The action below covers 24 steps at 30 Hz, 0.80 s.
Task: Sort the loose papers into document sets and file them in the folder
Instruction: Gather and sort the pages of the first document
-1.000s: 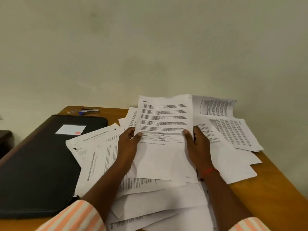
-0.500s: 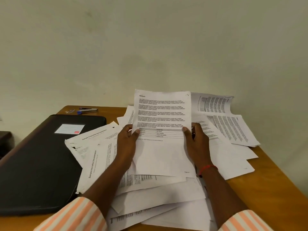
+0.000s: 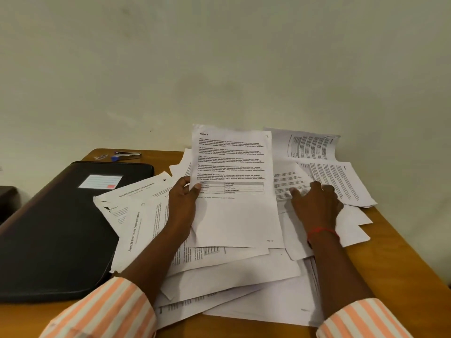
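A printed sheet (image 3: 234,172) headed "Section 8", with a small table under its text, is raised above the heap. My left hand (image 3: 181,203) pinches it by its left edge, thumb on the front. My right hand (image 3: 317,203) is off that sheet and rests with spread fingers on the loose papers (image 3: 244,276) to its right. Those papers lie in a messy overlapping heap across the wooden table (image 3: 402,252). A closed black folder (image 3: 53,235) with a white label lies flat on the left, and sheets titled "Sample Internship Documentation" (image 3: 136,230) overlap its right edge.
A stapler (image 3: 128,155) with a blue end and a small clip (image 3: 101,156) lie at the table's far left corner behind the folder. A plain wall stands right behind the table. More printed sheets (image 3: 336,179) fan out at the back right.
My right hand has let go of the raised sheet and moved right onto the heap. The left hand alone now holds the sheet, which sits a little higher.
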### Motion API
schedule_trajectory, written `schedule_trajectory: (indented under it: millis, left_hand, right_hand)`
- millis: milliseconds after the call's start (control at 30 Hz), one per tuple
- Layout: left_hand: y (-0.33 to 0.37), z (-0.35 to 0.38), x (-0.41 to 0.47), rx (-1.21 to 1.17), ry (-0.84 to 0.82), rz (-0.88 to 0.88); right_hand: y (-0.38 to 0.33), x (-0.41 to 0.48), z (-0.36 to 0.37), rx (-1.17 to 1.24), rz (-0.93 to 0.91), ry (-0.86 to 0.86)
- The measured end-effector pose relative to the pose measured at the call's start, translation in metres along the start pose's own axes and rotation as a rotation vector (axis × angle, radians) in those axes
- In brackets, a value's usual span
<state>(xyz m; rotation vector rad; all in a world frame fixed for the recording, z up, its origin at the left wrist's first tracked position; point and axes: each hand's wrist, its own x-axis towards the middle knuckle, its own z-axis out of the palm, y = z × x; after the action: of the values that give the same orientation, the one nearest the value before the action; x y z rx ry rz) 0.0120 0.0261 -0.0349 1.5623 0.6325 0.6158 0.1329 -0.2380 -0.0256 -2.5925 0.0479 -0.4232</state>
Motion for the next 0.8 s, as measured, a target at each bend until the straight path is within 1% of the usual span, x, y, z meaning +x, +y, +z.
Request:
schedule_trajectory:
  millis: [100, 167, 233, 333, 400, 467, 533, 600, 700, 800]
  left_hand:
    - [0.0, 0.0, 0.0, 0.005, -0.003, -0.001]
    - [0.001, 0.0, 0.001, 0.009, -0.005, -0.007]
    - [0.0, -0.001, 0.001, 0.017, -0.003, -0.016]
    - [0.001, -0.001, 0.0, -0.005, -0.007, -0.012]
    - [0.0, -0.001, 0.0, -0.015, -0.009, -0.01]
    - [0.0, -0.002, 0.0, -0.026, -0.008, -0.018]
    - [-0.001, -0.003, 0.002, -0.033, 0.006, -0.022]
    - [-0.001, -0.005, 0.004, -0.031, 0.026, -0.009]
    - [0.0, -0.008, 0.007, 0.008, 0.064, 0.017]
    - [0.002, -0.011, 0.009, 0.027, 0.092, 0.02]
  right_hand:
    - [0.015, 0.002, 0.004, -0.143, 0.131, -0.147]
    - [0.017, 0.001, 0.003, -0.175, 0.16, -0.21]
    - [0.015, 0.0, 0.0, -0.2, 0.171, -0.183]
    - [0.013, -0.002, -0.005, -0.162, 0.147, -0.04]
    - [0.011, -0.004, -0.008, -0.03, 0.084, 0.06]
    - [0.006, -0.006, -0.013, 0.125, 0.073, 0.174]
    - [0.001, -0.003, -0.019, 0.311, 0.144, 0.35]
    - [0.0, 0.002, -0.023, 0.547, 0.213, 0.48]
    - [0.004, 0.005, -0.022, 0.788, 0.188, 0.503]
    - [-0.001, 0.002, -0.02, 0.854, 0.159, 0.466]
